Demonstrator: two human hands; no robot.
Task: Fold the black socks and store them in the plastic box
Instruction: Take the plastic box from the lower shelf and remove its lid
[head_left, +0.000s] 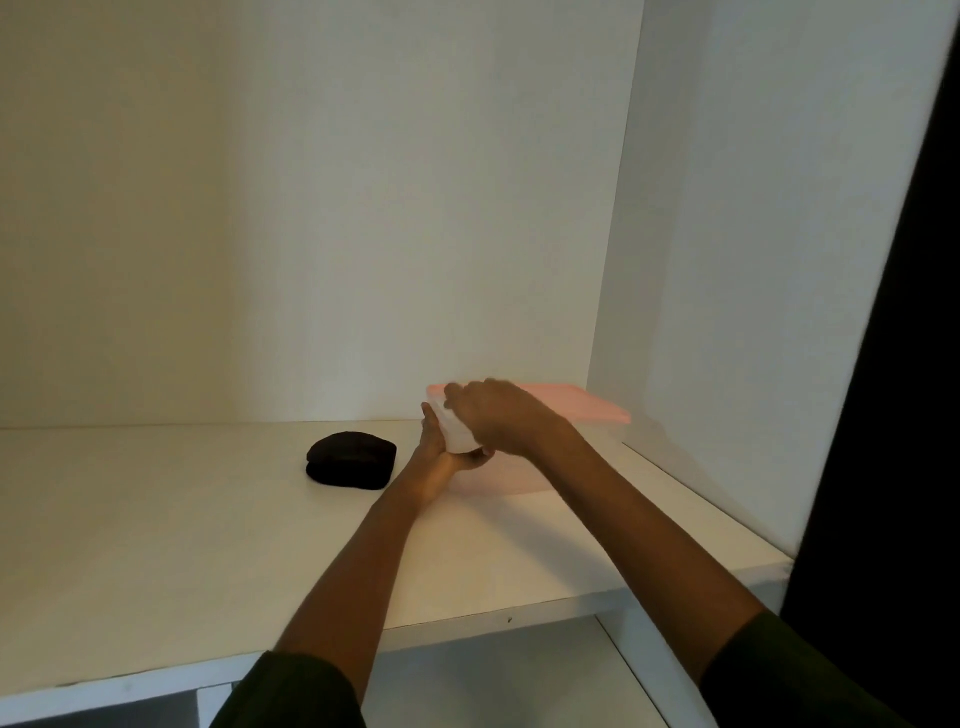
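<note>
A folded bundle of black socks (351, 461) lies on the white shelf (208, 545), left of my hands. The translucent plastic box (511, 475) with a pink lid (582, 405) stands at the shelf's back right corner. My left hand (441, 447) grips the box's near left corner from below and the side. My right hand (501, 415) rests over the lid's left end, blurred by motion. The lid looks tilted, its left end raised; the box's inside is hidden.
White walls close the shelf at the back (363, 208) and right (727, 260). The shelf's front edge (467, 623) runs across below my forearms. A dark panel (893, 415) stands at the far right.
</note>
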